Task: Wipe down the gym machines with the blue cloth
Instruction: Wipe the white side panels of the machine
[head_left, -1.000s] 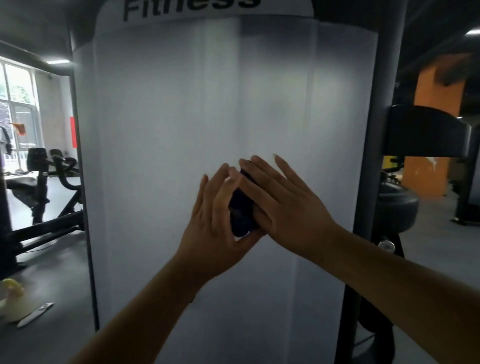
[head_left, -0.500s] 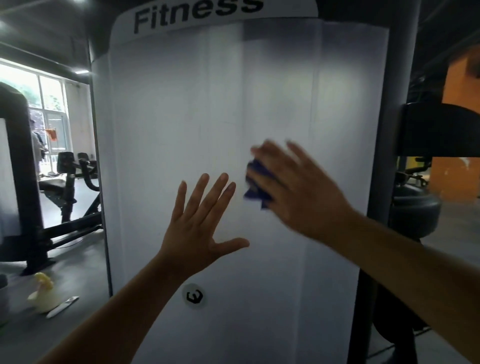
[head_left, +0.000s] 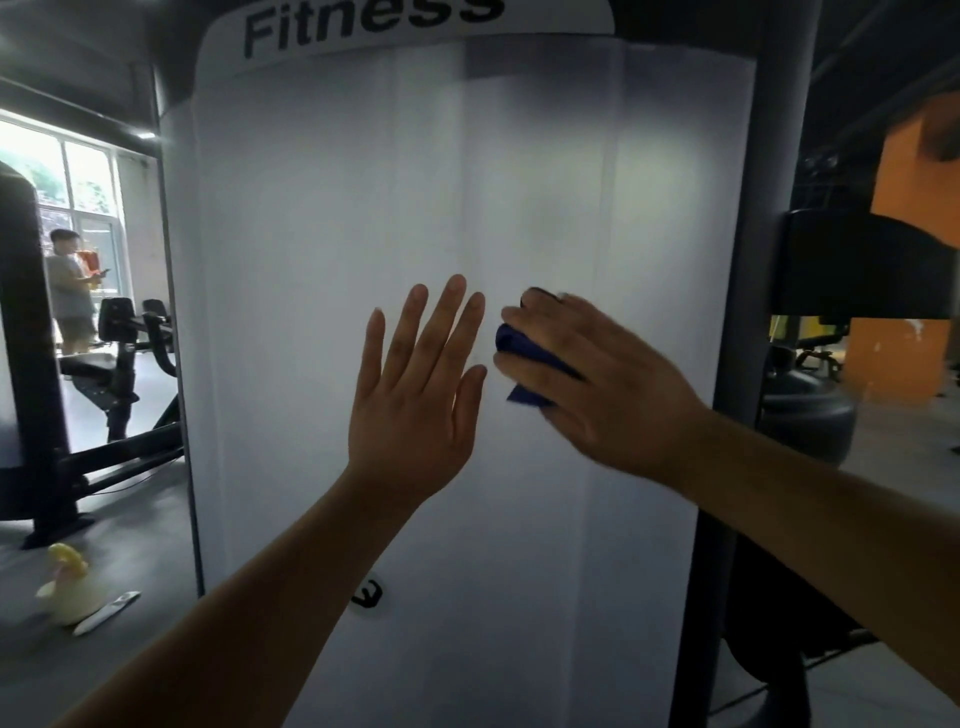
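Wiping of the white curved plastic shroud (head_left: 311, 234) of the gym machine is the step in hand. At mid-height on the shroud, the right hand (head_left: 602, 384) grips the bunched dark blue cloth (head_left: 527, 358) with its fingers curled round it. The left hand (head_left: 415, 400) is just beside it with its fingers straight; contact with the shroud cannot be told. The next move probably calls for even strokes across the rest of the shroud.
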